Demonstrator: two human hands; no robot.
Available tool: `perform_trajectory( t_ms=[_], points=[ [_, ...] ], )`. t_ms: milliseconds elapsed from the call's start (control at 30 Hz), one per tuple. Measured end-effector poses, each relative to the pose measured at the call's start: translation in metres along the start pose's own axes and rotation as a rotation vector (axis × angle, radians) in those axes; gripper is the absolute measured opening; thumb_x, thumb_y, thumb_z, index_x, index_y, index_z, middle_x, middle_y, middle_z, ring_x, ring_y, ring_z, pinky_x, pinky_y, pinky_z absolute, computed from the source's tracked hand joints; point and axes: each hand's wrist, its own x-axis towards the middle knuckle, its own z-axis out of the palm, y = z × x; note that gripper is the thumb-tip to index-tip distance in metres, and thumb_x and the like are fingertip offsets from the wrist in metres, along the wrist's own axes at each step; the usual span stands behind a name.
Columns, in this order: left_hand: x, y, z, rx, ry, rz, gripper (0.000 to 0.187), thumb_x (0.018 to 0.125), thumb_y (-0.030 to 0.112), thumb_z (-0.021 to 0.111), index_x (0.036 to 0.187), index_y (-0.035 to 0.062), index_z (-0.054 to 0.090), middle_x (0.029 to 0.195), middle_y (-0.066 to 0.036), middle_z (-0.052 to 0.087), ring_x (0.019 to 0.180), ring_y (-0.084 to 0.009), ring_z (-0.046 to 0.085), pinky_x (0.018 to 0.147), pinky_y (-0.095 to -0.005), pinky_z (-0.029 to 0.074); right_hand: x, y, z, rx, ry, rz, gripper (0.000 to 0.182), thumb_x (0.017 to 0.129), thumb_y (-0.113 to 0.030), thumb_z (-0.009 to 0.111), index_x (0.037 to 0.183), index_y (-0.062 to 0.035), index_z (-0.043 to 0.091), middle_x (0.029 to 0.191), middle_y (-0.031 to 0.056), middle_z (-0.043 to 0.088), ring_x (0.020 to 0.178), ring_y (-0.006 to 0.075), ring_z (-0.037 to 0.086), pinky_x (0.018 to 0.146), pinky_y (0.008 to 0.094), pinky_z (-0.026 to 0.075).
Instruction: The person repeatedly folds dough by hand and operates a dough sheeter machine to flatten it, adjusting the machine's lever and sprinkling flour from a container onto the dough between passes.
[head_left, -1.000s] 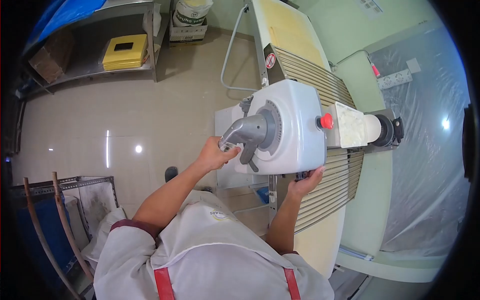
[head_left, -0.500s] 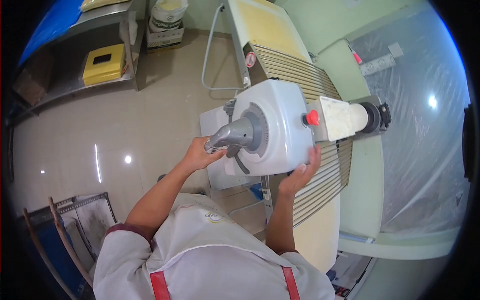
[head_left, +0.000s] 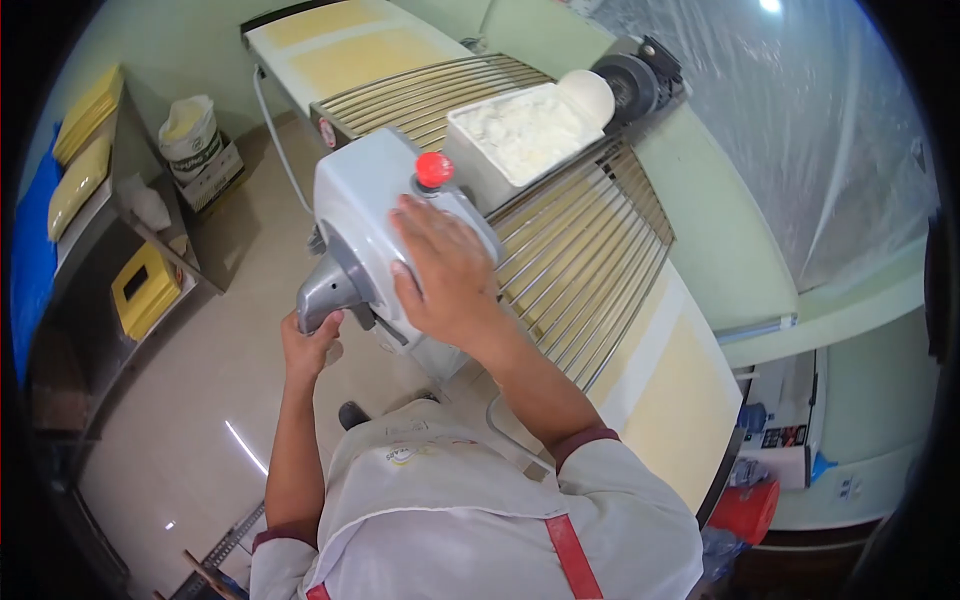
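Machine, with a pale, smooth casing, stands at the near side of a long table with yellowish surfaces, left of the middle of the view. A grey handle sticks out from its near left side, and a red button sits on top.

The left hand has its fingers curled closed around the lower end of the grey handle, the thumb pressed along it. The right hand lies on the casing just below the red button, its fingers extended and close together, the thumb spread apart; it rests on the surface without gripping anything.

Just beyond the machine, a white tub holds white powder, with a round white piece at its far right corner, beside a dark round part. Metal bars slope over the table on both sides of the tub. A steel shelf at the left bears yellow packets, and an open sack stands in a box near the wall.
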Motion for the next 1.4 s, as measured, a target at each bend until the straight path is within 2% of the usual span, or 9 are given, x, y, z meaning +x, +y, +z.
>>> perform_trajectory(
  t_ms=[300, 433, 600, 700, 800, 1067, 1167, 1267, 1400],
  points=[
    [-0.001, -0.003, 0.000, 0.064, 0.007, -0.006, 0.033, 0.079, 0.031, 0.077, 0.083, 0.0011, 0.064, 0.068, -0.002, 0.061, 0.059, -0.0106, 0.057, 0.056, -0.0270, 0.047, 0.047, 0.018, 0.028, -0.032, -0.273, -0.164, 0.055, 0.087, -0.016, 0.055, 0.133, 0.0086, 0.039, 0.141, 0.0259, 0.039, 0.134, 0.0379, 0.035, 0.112, 0.0467, 0.026],
    [-0.001, -0.006, -0.007, -0.038, -0.059, -0.005, 0.033, 0.080, 0.032, 0.076, 0.084, 0.0019, 0.064, 0.070, -0.002, 0.061, 0.064, -0.0100, 0.056, 0.058, -0.0268, 0.047, 0.089, 0.027, 0.063, -0.041, -0.322, -0.138, 0.055, 0.087, -0.017, 0.056, 0.134, 0.0065, 0.040, 0.140, 0.0251, 0.041, 0.132, 0.0376, 0.037, 0.111, 0.0447, 0.028],
    [-0.004, -0.037, -0.010, -0.136, -0.128, -0.008, 0.032, 0.079, 0.030, 0.076, 0.085, 0.0005, 0.065, 0.070, -0.001, 0.062, 0.065, -0.0088, 0.055, 0.060, -0.0275, 0.046, 0.153, 0.019, 0.080, -0.149, -0.608, 0.148, 0.046, 0.088, -0.035, 0.050, 0.119, -0.0023, 0.059, 0.122, 0.0203, 0.060, 0.115, 0.0339, 0.056, 0.099, 0.0453, 0.039],
    [-0.003, -0.038, -0.006, -0.031, -0.082, -0.047, 0.030, 0.079, 0.028, 0.076, 0.086, 0.0003, 0.067, 0.070, -0.002, 0.063, 0.065, -0.0084, 0.054, 0.060, -0.0278, 0.046, 0.188, 0.016, 0.098, -0.326, -0.877, 0.363, 0.050, 0.084, -0.043, 0.050, 0.113, -0.0047, 0.065, 0.117, 0.0182, 0.063, 0.108, 0.0326, 0.060, 0.094, 0.0442, 0.043],
    [-0.004, -0.028, -0.007, 0.003, -0.087, -0.054, 0.029, 0.078, 0.028, 0.076, 0.086, 0.0004, 0.069, 0.070, -0.003, 0.064, 0.065, -0.0089, 0.055, 0.061, -0.0283, 0.046, 0.205, 0.020, 0.105, -0.172, -1.009, 0.502, 0.052, 0.085, -0.046, 0.053, 0.108, -0.0007, 0.067, 0.118, 0.0194, 0.063, 0.107, 0.0337, 0.060, 0.093, 0.0408, 0.043],
    [-0.005, -0.020, -0.011, 0.039, -0.073, 0.001, 0.028, 0.077, 0.027, 0.076, 0.088, 0.0018, 0.071, 0.073, -0.008, 0.069, 0.067, -0.0125, 0.062, 0.064, -0.0313, 0.050, 0.207, 0.032, 0.116, -0.234, -0.999, 0.524, 0.047, 0.083, -0.043, 0.054, 0.103, -0.0030, 0.070, 0.108, 0.0192, 0.066, 0.094, 0.0319, 0.063, 0.086, 0.0416, 0.045],
    [-0.001, -0.024, -0.011, 0.032, -0.048, 0.096, 0.027, 0.075, 0.026, 0.077, 0.082, 0.0017, 0.069, 0.072, -0.011, 0.069, 0.063, -0.0175, 0.064, 0.061, -0.0335, 0.050, 0.205, 0.039, 0.121, -0.230, -0.990, 0.495, 0.048, 0.083, -0.043, 0.053, 0.102, -0.0020, 0.070, 0.107, 0.0206, 0.066, 0.094, 0.0329, 0.063, 0.086, 0.0416, 0.045],
    [0.021, -0.038, -0.026, 0.189, -0.116, 0.310, 0.027, 0.074, 0.023, 0.077, 0.085, -0.0008, 0.069, 0.066, -0.011, 0.065, 0.059, -0.0150, 0.061, 0.058, -0.0306, 0.049, 0.205, 0.045, 0.124, -0.254, -0.961, 0.449, 0.052, 0.083, -0.045, 0.053, 0.101, 0.0009, 0.069, 0.108, 0.0233, 0.065, 0.097, 0.0347, 0.063, 0.087, 0.0416, 0.045],
    [0.023, -0.029, -0.030, 0.158, -0.100, 0.363, 0.027, 0.071, 0.024, 0.079, 0.071, 0.0022, 0.063, 0.062, -0.015, 0.062, 0.053, -0.0274, 0.060, 0.053, -0.0349, 0.048, 0.206, 0.036, 0.120, -0.282, -0.966, 0.446, 0.057, 0.082, -0.048, 0.052, 0.104, 0.0019, 0.067, 0.114, 0.0248, 0.063, 0.104, 0.0368, 0.061, 0.091, 0.0421, 0.044]
  ],
)
